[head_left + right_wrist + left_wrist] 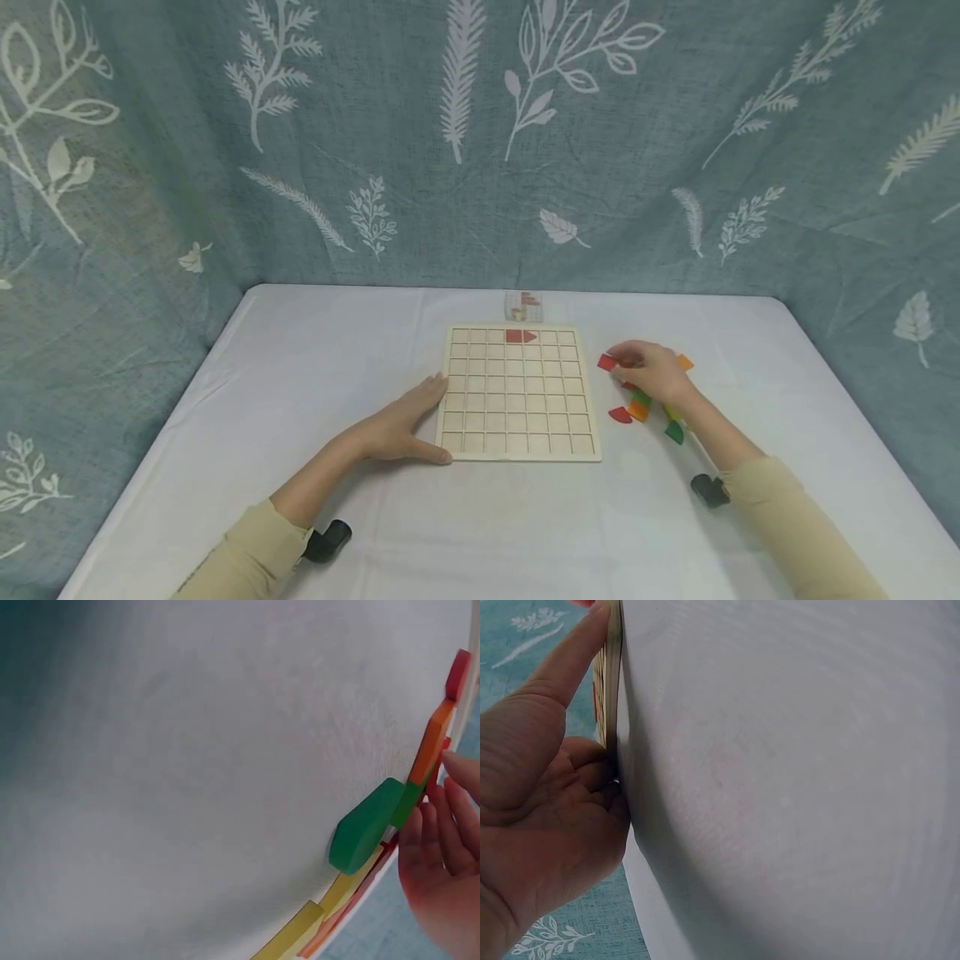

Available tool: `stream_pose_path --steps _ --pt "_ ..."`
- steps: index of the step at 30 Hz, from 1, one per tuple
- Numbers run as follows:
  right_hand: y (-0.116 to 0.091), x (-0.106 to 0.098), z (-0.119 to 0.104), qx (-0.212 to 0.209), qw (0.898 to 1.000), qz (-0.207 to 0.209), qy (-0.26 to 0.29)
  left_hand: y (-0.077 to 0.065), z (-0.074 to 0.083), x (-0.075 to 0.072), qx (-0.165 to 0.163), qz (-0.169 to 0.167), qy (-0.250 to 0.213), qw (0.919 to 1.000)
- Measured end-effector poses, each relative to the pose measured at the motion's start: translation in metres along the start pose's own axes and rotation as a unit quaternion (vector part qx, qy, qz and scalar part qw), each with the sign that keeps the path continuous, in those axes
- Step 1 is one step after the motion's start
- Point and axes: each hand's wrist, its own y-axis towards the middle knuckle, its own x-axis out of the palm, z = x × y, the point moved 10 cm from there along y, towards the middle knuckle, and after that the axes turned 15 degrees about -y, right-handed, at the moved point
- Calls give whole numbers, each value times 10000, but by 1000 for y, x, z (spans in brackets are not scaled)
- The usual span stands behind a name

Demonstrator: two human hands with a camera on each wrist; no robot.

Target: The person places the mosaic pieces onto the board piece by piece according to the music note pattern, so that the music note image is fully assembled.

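Note:
A pale wooden grid board lies flat on the table, with a red square piece and a red pointed piece side by side in its far row. My left hand rests at the board's near left corner, thumb along the near edge and fingers against the left side. To the right of the board, my right hand pinches a red square block between thumb and fingertips, above a loose group of pieces. Around it lie a red quarter-round piece, an orange piece and a green piece.
A small card with a coloured pattern lies behind the board at the table's far edge. Yellow pieces and another orange piece lie partly behind the right hand. A patterned curtain hangs behind the white tabletop.

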Motion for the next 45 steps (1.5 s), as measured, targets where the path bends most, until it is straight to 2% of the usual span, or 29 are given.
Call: stream_pose_path --steps 4,10,14,17,22,26,30,33,35,41,45 --pt "4 1 -4 -120 9997 83 -214 0 1 -1 21 12 -1 10000" --pt "9 1 -5 -74 9996 60 -274 1 -2 -1 -1 32 56 10000" --pt "10 -2 -6 30 9997 199 121 3 -4 -1 -7 46 115 9999" --pt "13 -1 -10 147 9969 174 759 3 -4 -2 -10 47 92 9999" --pt "20 11 -29 387 9845 -73 1712 2 -2 -3 16 61 73 10000" --pt "29 23 -52 348 9806 -191 1918 1 -1 -2 -11 70 43 10000" --pt "39 31 -80 -119 9874 -168 1570 1 -1 -2 -22 66 45 10000" --pt "46 36 -100 -587 9931 -111 1005 1 0 -2 -13 58 60 10000" --pt "49 40 -112 -941 9934 -82 658 0 1 -1 -14 48 53 10000" --pt "49 42 -140 -1967 9802 133 208 1 1 -1 -28 43 14 10000" --pt "48 41 -147 -2264 9737 271 37 1 1 -1 -36 56 29 10000"
